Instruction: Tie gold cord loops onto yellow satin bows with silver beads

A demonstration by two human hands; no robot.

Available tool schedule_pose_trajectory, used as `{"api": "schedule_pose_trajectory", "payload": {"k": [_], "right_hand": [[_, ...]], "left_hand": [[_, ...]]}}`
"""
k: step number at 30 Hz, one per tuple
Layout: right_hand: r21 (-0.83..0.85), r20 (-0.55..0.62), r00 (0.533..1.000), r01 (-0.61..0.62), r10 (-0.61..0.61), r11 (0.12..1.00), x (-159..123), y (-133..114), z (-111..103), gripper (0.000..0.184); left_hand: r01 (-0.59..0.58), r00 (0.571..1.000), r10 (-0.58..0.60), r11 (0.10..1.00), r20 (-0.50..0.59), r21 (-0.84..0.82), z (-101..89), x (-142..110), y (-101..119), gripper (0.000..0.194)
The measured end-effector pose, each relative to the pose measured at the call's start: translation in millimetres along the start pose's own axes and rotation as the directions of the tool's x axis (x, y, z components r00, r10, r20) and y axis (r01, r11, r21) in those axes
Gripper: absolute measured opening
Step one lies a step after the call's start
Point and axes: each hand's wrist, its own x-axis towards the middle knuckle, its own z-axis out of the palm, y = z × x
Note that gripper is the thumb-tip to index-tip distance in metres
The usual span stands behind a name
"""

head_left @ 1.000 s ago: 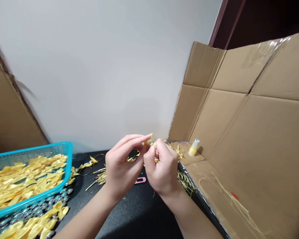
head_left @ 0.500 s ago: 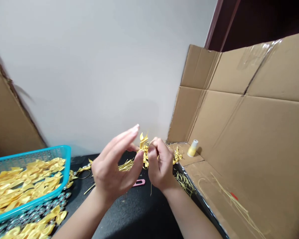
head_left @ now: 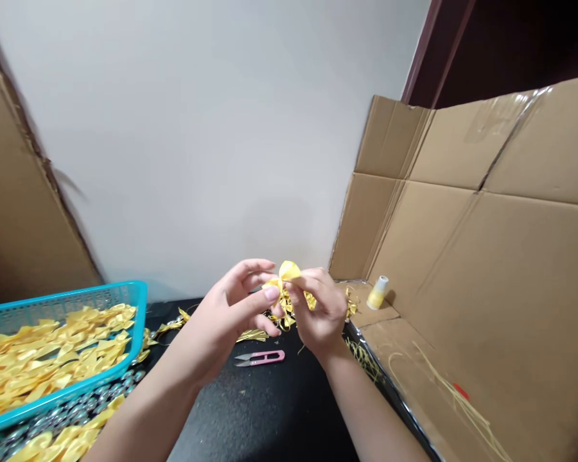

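Observation:
Both my hands meet above the black tabletop (head_left: 250, 417) at the middle of the view. Between them is a small yellow ribbon bow (head_left: 289, 274) with gold thread hanging under it. My left hand (head_left: 231, 314) pinches the bow from the left with thumb and forefinger. My right hand (head_left: 318, 311) is closed on its right side, fingers curled round the bow and thread. Pink thread snips (head_left: 262, 357) lie on the table just below my hands.
A teal plastic basket (head_left: 96, 375) full of yellow ribbon bows stands at the left, with more bows and silver beads (head_left: 52, 427) in front of it. Cardboard sheets (head_left: 486, 256) wall in the right side. A yellow thread spool (head_left: 378, 292) stands there, and gold thread scraps lie about.
My left fingers, spread wide half a second ago, have closed onto the bow. The ribbon has been shaped into a fuller bow between both hands. The view shifted slightly, and the snips now show.

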Motion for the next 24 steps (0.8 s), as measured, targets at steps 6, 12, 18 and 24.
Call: {"api": "schedule_pose_trajectory", "payload": {"k": [6, 12, 18, 24], "right_hand": [[-0.085, 0.102, 0.993, 0.073, -0.064, 0.994, 5, 0, -9, 0.017], [-0.060, 0.261, 0.964, 0.058, -0.040, 0.997, 12, 1, -16, 0.016], [0.068, 0.211, 0.972, -0.118, 0.101, 0.991, 12, 3, -14, 0.014], [0.288, 0.152, 0.940, -0.337, 0.305, 0.896, 6, 1, -7, 0.010]], "left_hand": [[0.019, 0.997, -0.019, 1.000, 0.068, -0.006, -5.5, 8, -2, 0.026], [-0.139, 0.986, 0.132, 0.988, 0.100, 0.070, -11.2, 12, 1, 0.030], [-0.235, 0.969, 0.227, 0.968, 0.102, 0.083, -16.0, 18, -3, 0.025], [-0.236, 0.970, 0.235, 0.972, 0.058, 0.004, -12.7, 22, -10, 0.036]]}}
